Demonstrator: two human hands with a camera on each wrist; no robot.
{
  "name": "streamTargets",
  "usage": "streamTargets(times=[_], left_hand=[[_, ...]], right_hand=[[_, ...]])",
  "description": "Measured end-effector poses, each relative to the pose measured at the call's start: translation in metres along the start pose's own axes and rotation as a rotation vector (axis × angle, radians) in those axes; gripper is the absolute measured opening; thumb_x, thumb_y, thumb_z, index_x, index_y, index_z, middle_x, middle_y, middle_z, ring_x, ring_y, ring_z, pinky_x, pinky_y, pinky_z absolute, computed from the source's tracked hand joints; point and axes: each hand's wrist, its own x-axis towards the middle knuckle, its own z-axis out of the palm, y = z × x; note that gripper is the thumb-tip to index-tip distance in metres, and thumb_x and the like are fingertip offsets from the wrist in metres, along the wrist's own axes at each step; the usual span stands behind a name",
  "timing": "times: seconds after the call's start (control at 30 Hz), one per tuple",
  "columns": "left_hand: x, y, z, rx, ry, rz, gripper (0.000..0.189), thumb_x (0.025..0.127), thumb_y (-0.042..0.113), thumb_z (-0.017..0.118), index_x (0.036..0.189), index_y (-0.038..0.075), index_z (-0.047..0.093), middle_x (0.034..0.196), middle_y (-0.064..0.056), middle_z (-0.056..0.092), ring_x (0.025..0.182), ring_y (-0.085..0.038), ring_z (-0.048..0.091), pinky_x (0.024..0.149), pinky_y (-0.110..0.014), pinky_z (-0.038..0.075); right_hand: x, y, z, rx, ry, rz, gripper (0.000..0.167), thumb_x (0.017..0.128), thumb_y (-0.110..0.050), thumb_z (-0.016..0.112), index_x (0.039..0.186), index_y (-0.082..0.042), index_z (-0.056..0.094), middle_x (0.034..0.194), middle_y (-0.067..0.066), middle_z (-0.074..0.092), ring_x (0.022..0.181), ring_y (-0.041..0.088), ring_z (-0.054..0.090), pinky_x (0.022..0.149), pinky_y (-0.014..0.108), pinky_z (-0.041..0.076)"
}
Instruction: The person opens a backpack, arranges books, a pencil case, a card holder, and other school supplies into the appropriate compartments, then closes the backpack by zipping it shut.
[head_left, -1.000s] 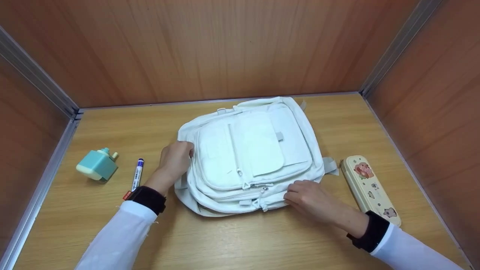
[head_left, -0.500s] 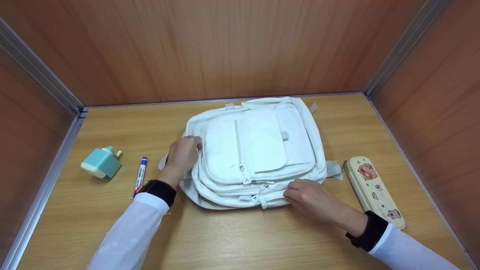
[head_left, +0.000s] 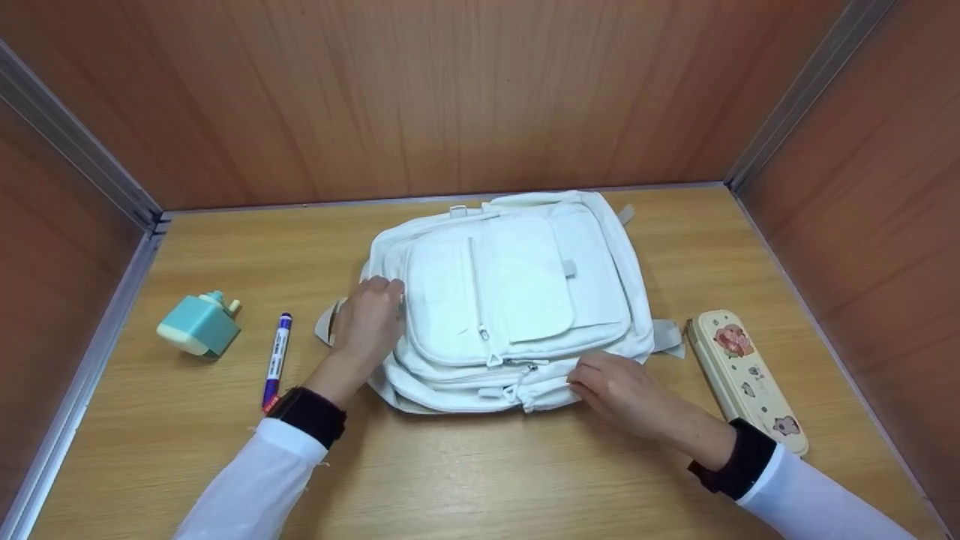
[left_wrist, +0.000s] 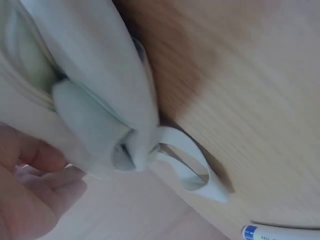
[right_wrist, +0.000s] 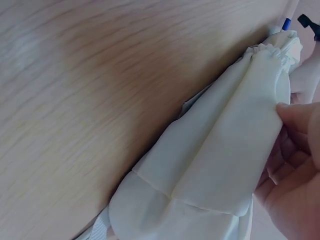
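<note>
A white backpack lies on its back on the wooden table, zipped pockets facing up. My left hand grips its left side; in the left wrist view, curled fingers meet the fabric edge beside a partly open zip. A pale strap loop sticks out below that side. At the front right edge, my right hand pinches the bag's fabric. The right wrist view shows the thumb on the cloth, the other fingers curled behind it. White zip pulls hang at the front edge between both hands.
A teal and cream pencil sharpener stands at the far left, with a blue-capped marker nearer the bag. To the right lies a cream pencil case with cartoon prints. Wooden panels enclose the back and sides.
The backpack has shifted slightly right and back, and its strap loop now shows at the left. My left hand has moved right with it; my right hand keeps its pinch nearly in place.
</note>
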Motion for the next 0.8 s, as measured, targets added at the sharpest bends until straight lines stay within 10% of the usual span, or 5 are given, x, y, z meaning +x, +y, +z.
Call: streamTargets(times=[0.17, 0.3, 0.43, 0.63, 0.8], left_hand=[[-0.028, 0.035, -0.006, -0.13, 0.264, 0.167, 0.022, 0.077, -0.014, 0.066, 0.093, -0.002, 0.074, 0.089, -0.014, 0.069, 0.085, -0.032, 0.065, 0.074, -0.04, 0.056], [-0.054, 0.077, -0.007, -0.291, 0.326, 0.291, 0.02, 0.074, -0.008, 0.064, 0.087, 0.004, 0.073, 0.081, -0.003, 0.064, 0.073, -0.019, 0.058, 0.061, -0.028, 0.049], [-0.082, 0.115, -0.002, -0.413, 0.204, 0.297, 0.015, 0.078, -0.003, 0.07, 0.086, 0.009, 0.076, 0.076, 0.003, 0.067, 0.068, -0.009, 0.06, 0.058, -0.022, 0.05], [-0.099, 0.142, 0.013, -0.459, -0.115, 0.046, 0.02, 0.091, 0.006, 0.069, 0.074, 0.017, 0.068, 0.068, 0.008, 0.066, 0.064, -0.007, 0.063, 0.055, -0.03, 0.051], [-0.097, 0.15, 0.026, -0.396, -0.164, -0.026, 0.022, 0.096, 0.018, 0.073, 0.076, 0.018, 0.063, 0.065, 0.002, 0.064, 0.064, -0.02, 0.068, 0.053, -0.039, 0.05]], right_hand=[[0.001, -0.004, -0.005, 0.002, 0.001, 0.047, 0.018, 0.087, 0.003, 0.081, 0.1, -0.006, 0.071, 0.093, 0.001, 0.065, 0.084, 0.014, 0.063, 0.071, 0.029, 0.056], [0.002, -0.007, -0.008, 0.006, 0.012, 0.098, 0.013, 0.091, 0.0, 0.078, 0.101, -0.006, 0.072, 0.096, 0.001, 0.067, 0.087, 0.014, 0.065, 0.073, 0.03, 0.057], [0.004, -0.01, -0.009, 0.012, 0.045, 0.124, 0.013, 0.09, 0.002, 0.078, 0.099, -0.006, 0.072, 0.096, 0.002, 0.069, 0.088, 0.016, 0.066, 0.074, 0.032, 0.058], [0.01, -0.013, -0.012, 0.025, 0.075, 0.164, 0.017, 0.088, 0.005, 0.079, 0.097, -0.007, 0.072, 0.094, 0.001, 0.068, 0.086, 0.015, 0.065, 0.073, 0.032, 0.058], [0.011, -0.013, -0.014, 0.019, 0.111, 0.135, 0.017, 0.086, 0.005, 0.081, 0.095, -0.007, 0.072, 0.093, 0.001, 0.068, 0.084, 0.015, 0.065, 0.072, 0.031, 0.057]])
